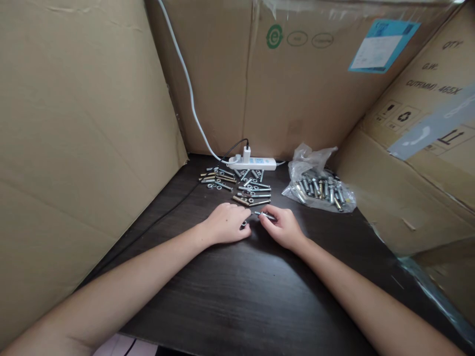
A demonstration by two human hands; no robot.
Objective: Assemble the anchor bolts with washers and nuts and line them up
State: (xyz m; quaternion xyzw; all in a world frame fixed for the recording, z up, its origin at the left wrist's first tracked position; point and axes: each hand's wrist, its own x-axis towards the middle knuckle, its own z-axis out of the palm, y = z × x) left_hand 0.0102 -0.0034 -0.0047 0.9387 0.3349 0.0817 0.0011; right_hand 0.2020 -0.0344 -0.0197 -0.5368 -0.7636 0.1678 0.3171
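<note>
Both hands rest close together on a dark wooden table (260, 291). My right hand (282, 227) pinches a small metal bolt (264, 215) that points left toward the other hand. My left hand (227, 223) lies curled, knuckles up, with its fingertips by the bolt's end and a small washer or nut (244, 224) under them. Just beyond the hands lies a pile of loose bolts, sleeves and washers (237, 187).
A clear plastic bag of bolts (319, 190) lies at the right rear. A white power strip (253, 162) with a plug and white cable sits at the back. Cardboard boxes (74, 148) wall the table on the left, back and right. A black cable runs along the left.
</note>
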